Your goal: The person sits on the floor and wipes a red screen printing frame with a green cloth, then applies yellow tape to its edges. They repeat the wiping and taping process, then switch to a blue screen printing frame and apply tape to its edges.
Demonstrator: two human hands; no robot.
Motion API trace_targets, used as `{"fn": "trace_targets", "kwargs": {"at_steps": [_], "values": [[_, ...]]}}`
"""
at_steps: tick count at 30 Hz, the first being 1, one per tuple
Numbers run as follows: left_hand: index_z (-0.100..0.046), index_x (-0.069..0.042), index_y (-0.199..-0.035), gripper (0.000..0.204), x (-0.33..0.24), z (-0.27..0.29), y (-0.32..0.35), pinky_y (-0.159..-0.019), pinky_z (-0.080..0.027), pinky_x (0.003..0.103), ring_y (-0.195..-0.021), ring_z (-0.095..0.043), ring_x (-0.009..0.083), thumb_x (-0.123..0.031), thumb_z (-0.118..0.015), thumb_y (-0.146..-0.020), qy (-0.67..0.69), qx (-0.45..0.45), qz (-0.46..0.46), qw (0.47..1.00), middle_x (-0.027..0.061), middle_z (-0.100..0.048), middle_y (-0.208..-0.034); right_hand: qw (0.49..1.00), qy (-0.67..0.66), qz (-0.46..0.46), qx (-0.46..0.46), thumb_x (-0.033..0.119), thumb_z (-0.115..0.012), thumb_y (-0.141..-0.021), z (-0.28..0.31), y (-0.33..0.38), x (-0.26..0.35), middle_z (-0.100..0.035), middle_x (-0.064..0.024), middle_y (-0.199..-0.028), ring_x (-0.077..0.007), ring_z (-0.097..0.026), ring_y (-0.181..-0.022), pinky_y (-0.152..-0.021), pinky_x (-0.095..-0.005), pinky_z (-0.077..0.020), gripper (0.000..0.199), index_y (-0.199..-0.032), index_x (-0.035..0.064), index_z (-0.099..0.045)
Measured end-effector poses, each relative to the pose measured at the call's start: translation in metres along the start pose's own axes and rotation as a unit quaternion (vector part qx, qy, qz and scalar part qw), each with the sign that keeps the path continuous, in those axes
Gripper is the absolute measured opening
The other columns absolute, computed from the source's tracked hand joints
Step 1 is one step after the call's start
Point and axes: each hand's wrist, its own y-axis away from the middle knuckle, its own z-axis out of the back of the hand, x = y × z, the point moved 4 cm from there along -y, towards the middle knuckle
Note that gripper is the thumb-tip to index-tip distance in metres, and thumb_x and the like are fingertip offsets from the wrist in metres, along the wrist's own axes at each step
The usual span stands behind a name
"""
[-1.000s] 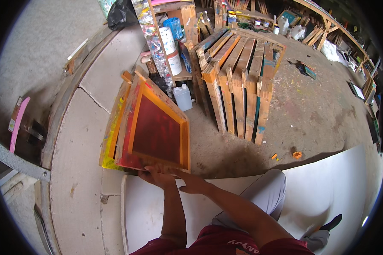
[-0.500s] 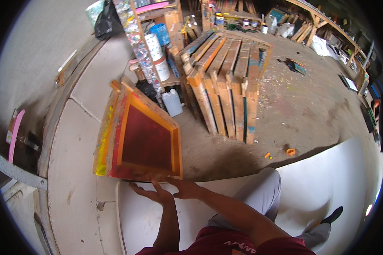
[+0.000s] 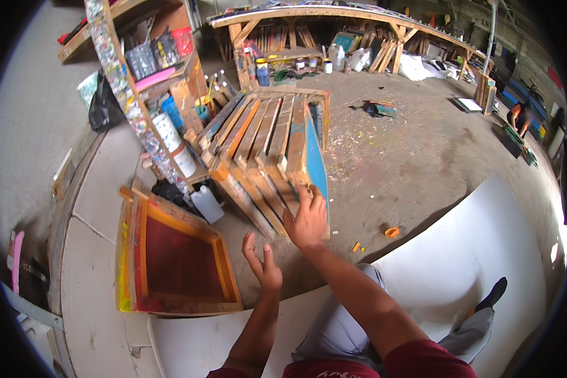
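A stack of wooden screen-printing frames (image 3: 258, 135) leans in a row on the floor ahead, edges up and paint-stained. My right hand (image 3: 309, 217) reaches to the nearest corner of the rightmost frame, which has a blue face (image 3: 316, 157). Its fingers are stretched out over that corner; whether they touch it I cannot tell. My left hand (image 3: 263, 264) hangs in the air to the left and lower, fingers apart and holding nothing. Left of it, another frame with dark red mesh (image 3: 179, 261) leans against one or more yellow-edged frames (image 3: 123, 268).
A curved white panel (image 3: 447, 246) lies around my legs. A paint-splattered shelf post (image 3: 135, 94), a white jug (image 3: 206, 205) and buckets stand at left. A long wooden bench (image 3: 334, 11) runs along the back. Another person (image 3: 520, 118) bends over at far right.
Both hands have left the red-mesh frame and moved right, the right hand up to the stack. My view has turned right, showing more of the room.
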Motion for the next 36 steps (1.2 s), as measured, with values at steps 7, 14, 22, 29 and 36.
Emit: {"fn": "trace_targets", "kwargs": {"at_steps": [7,14,22,29,36], "values": [[-0.047,-0.002,-0.147,0.04,-0.015,-0.082,-0.013,-0.117,-0.032,0.042,-0.139,-0.045,0.0243,-0.014,-0.054,-0.109,0.135,0.018,0.031,0.99,0.014,-0.046,-0.153,0.993,0.105,0.057,0.013,0.03,-0.08,-0.087,-0.009,-0.043,-0.028,-0.054,-0.0222,-0.146,-0.0433,-0.054,-0.133,-0.105,-0.0526,-0.0476,0.074,-0.154,0.0328,-0.049],[-0.051,0.0,-0.142,0.036,-0.002,-0.126,-0.002,-0.117,-0.035,0.039,-0.132,-0.049,0.0235,-0.018,-0.053,-0.111,0.153,0.025,0.055,0.986,0.0135,-0.054,-0.14,0.997,0.025,-0.034,-0.062,0.028,-0.079,-0.088,0.011,-0.054,-0.084,-0.061,-0.0201,-0.134,-0.0454,-0.07,-0.103,-0.079,-0.0539,-0.0613,0.066,-0.147,0.0223,-0.051],[-0.059,-0.002,-0.128,0.041,0.043,-0.197,0.041,-0.097,-0.049,0.034,-0.105,-0.063,0.0188,-0.039,-0.057,-0.111,0.118,0.173,0.309,0.928,0.0115,-0.065,-0.12,0.976,-0.06,-0.128,-0.164,0.017,-0.077,-0.094,0.097,-0.077,-0.169,-0.074,-0.0256,-0.105,-0.0482,-0.073,-0.098,-0.079,-0.0534,-0.0587,0.061,-0.146,0.0151,-0.044],[-0.025,-0.004,-0.166,0.112,0.024,-0.318,0.161,-0.126,-0.027,0.058,-0.155,-0.033,0.0402,-0.086,-0.049,-0.093,0.394,0.148,0.686,0.594,0.0223,-0.045,-0.16,0.945,-0.069,-0.205,-0.244,0.014,-0.076,-0.096,0.187,-0.043,-0.235,-0.072,-0.0225,-0.101,-0.0322,-0.074,-0.088,-0.078,-0.0415,-0.0578,0.064,-0.149,0.0111,-0.039],[-0.056,-0.015,-0.145,0.062,0.042,-0.353,0.25,-0.113,-0.044,0.053,-0.137,-0.057,0.0269,-0.063,-0.05,-0.106,0.44,0.207,0.595,0.64,0.0065,-0.069,-0.133,0.912,-0.155,-0.251,-0.285,0.001,-0.076,-0.093,0.271,0.069,-0.283,-0.06,-0.0232,-0.128,-0.0276,-0.063,-0.116,-0.099,-0.044,-0.0548,0.077,-0.151,0.0114,-0.027]]}}
